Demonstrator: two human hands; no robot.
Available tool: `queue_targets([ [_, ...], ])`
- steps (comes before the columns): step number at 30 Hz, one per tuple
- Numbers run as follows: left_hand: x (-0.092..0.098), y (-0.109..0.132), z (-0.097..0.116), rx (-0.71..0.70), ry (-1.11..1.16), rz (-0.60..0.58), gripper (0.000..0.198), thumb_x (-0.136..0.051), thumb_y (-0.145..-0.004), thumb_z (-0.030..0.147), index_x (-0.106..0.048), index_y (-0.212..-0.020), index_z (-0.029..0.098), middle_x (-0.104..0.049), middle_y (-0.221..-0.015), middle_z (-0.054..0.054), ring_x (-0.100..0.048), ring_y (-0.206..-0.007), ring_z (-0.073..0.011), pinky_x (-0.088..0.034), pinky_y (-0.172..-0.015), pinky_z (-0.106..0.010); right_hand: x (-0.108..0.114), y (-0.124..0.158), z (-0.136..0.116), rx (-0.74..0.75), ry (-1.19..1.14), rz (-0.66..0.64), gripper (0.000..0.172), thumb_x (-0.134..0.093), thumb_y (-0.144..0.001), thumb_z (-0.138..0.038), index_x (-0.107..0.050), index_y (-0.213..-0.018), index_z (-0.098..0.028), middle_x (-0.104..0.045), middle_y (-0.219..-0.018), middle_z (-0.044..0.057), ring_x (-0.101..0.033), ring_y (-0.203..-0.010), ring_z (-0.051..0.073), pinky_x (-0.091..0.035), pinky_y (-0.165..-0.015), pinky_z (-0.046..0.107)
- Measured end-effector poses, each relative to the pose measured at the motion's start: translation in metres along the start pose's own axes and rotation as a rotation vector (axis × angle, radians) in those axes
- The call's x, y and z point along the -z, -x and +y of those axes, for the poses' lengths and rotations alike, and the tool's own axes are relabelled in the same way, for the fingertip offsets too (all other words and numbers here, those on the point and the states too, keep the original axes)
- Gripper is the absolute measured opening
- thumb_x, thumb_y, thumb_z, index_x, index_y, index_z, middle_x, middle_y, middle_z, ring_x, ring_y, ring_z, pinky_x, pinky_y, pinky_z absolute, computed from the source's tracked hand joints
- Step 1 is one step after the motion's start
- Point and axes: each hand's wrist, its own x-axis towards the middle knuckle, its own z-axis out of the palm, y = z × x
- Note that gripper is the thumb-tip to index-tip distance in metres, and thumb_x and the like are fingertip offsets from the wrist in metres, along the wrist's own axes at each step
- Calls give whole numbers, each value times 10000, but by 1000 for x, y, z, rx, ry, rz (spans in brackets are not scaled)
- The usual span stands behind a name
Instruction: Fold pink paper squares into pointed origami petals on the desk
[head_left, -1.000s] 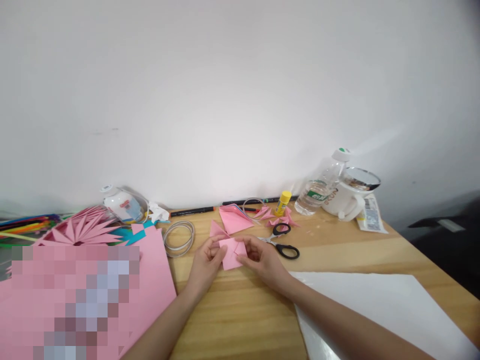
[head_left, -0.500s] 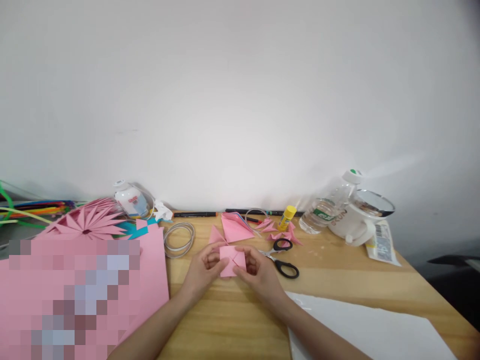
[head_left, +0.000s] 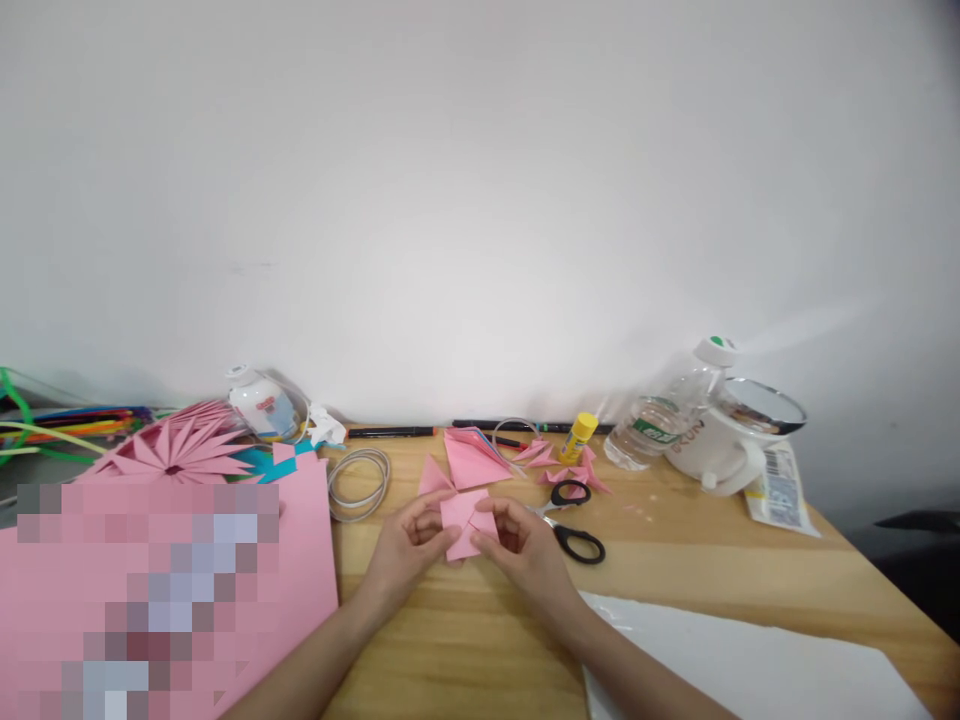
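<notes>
Head cam: pink folded paper [head_left: 463,522] pinched btwn both hands, left hand [head_left: 405,550], right hand [head_left: 525,550].

On my feed the wooden worktop [head_left: 712,550] carries black-handled scissors [head_left: 571,520] lying flat. Behind them, toward the wall, are a yellow glue stick [head_left: 578,436], a tilted clear water bottle [head_left: 660,412] and a white mug [head_left: 720,440]. Further left I see a coil of wire [head_left: 358,482], a black marker [head_left: 390,431], a pink paper flower [head_left: 176,452] and coloured pipe cleaners [head_left: 67,420]; a white sheet [head_left: 750,660] lies near right.
</notes>
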Motion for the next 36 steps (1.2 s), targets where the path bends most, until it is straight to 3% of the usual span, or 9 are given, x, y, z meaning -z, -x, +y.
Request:
queue_targets([
  [4,2,-2,-4,9,-8,6,509,-726,-606,246,-523,-1058,131,-667,-683,-29,-610,-576,-151,-507,-513,-254,-1,0,-3,23,-121,-29,323,-634,-690,-263,-499,-973,-186,-602,-819,34,-589,-720,168,-474,-654,290],
  [10,4,-3,-5,39,-10,18,566,-749,-569,228,-501,-1067,123,-677,-695,-34,-617,-588,-158,-519,-519,-268,-1,-1,-3,30,-150,-31,513,-615,-711,-243,-396,-1173,-201,-619,-904,56,-607,-812,186,-481,-733,329],
  [16,3,-3,-2,43,-28,8,562,-754,-556,208,-510,-1055,121,-684,-706,-36,-624,-608,-148,-498,-536,-231,-1,-1,-3,40,-128,-59,424,-610,-710,-204,-445,-1100,-201,-629,-872,42,-612,-777,176,-484,-690,298],
  [22,1,-2,0,23,-29,13,535,-742,-573,199,-518,-1051,114,-678,-669,-28,-612,-595,-130,-470,-553,-212,-1,1,-6,58,-136,-49,483,-615,-715,-224,-403,-1148,-198,-616,-891,44,-602,-805,174,-478,-715,299],
  [27,-2,-1,2,4,-50,34,483,-701,-632,248,-517,-1056,108,-651,-626,-6,-589,-554,-111,-454,-517,-196,0,0,-2,94,-87,-21,257,-536,-786,-281,-457,-1015,-194,-598,-772,14,-585,-709,145,-463,-650,258],
  [33,-4,1,5,-6,-78,55,557,-659,-674,291,-421,-1145,116,-605,-556,33,-562,-473,-111,-454,-461,-209,1,-1,3,90,73,43,189,-548,-771,-348,-544,-818,-166,-569,-711,13,-529,-618,129,-414,-553,228],
  [36,-5,1,6,-14,-87,34,505,-647,-686,305,-424,-1106,134,-589,-526,46,-574,-474,-129,-480,-474,-241,0,0,1,67,70,38,226,-563,-757,-371,-569,-827,-157,-583,-706,18,-533,-621,133,-416,-563,234],
])
